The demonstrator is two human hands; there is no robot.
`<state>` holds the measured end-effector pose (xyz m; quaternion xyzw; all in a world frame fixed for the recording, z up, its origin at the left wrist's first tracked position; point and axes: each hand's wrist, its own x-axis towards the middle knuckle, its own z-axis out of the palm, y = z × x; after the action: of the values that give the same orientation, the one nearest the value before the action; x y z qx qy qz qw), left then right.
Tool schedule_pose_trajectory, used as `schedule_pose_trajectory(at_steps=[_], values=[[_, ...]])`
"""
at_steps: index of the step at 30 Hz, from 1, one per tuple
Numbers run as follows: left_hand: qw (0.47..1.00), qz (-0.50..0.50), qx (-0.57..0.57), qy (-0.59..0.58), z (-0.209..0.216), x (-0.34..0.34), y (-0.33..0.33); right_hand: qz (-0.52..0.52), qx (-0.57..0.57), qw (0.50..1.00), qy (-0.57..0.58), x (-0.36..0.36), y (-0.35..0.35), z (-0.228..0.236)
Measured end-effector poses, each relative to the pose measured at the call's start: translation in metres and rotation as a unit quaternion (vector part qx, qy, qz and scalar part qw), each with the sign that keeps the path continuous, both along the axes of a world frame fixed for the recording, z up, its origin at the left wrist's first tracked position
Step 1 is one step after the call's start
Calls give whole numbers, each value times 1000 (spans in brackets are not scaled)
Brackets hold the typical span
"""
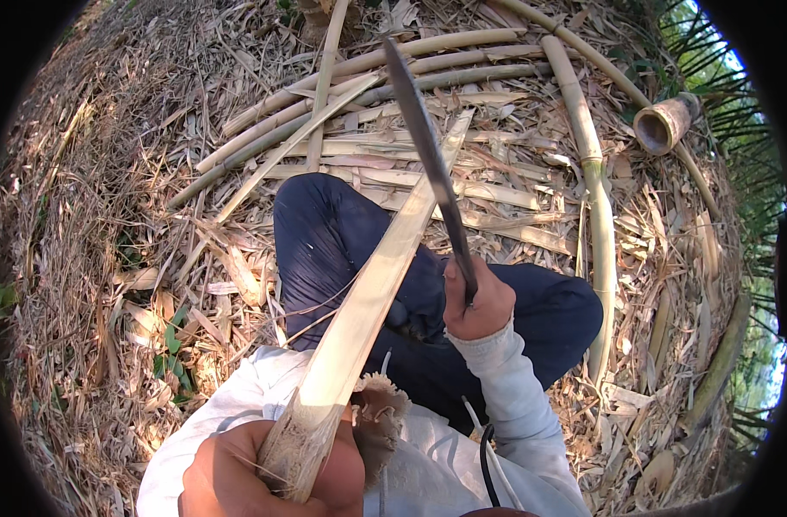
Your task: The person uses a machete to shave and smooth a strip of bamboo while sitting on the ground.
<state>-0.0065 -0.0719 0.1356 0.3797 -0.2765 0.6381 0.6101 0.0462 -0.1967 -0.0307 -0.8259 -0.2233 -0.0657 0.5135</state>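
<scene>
A long, pale split bamboo strip [363, 306] is held slantwise across the lap, its near end by the torso and its far end raised toward the cut pieces on the littered ground. Its broad near end is gripped by the left hand [223, 476], with the fingers wrapped around it. The handle of a dark, long-bladed knife [430, 151] is clasped by the right hand [485, 303], the blade pointing up and away.

The strip is judged to be light for its length, stiff yet springy, with a smooth face that may slip a little. It is best held at the broad near end, flat sides pinched, the edges (likely sharp, with loose fibres showing there) being kept off the skin.

Part of the strip is hidden where the blade passes in front; whether the two touch cannot be told. The knife's handle is mostly covered by the fist, and the lower edge of the left hand is cut off by the frame.
</scene>
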Motion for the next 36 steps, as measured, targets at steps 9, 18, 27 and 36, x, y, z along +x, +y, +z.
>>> schedule_pose_trajectory(at_steps=[9, 18, 27, 36], values=[[999, 37, -6, -37, -1, 17, -4, 55, 36, 998, 0, 2, -5, -3], [1000, -17, 8, -12, 12, 22, -5, 34, 28, 998, -40, 4, -1, 16], [924, -172, -51, -337, 26, 47, -24, -68, -2, 996, 56, 36, -9, -25], [997, -3, 53, 52, 7, 8, -15, -71, 19, 994, 83, 44, -16, -52]])
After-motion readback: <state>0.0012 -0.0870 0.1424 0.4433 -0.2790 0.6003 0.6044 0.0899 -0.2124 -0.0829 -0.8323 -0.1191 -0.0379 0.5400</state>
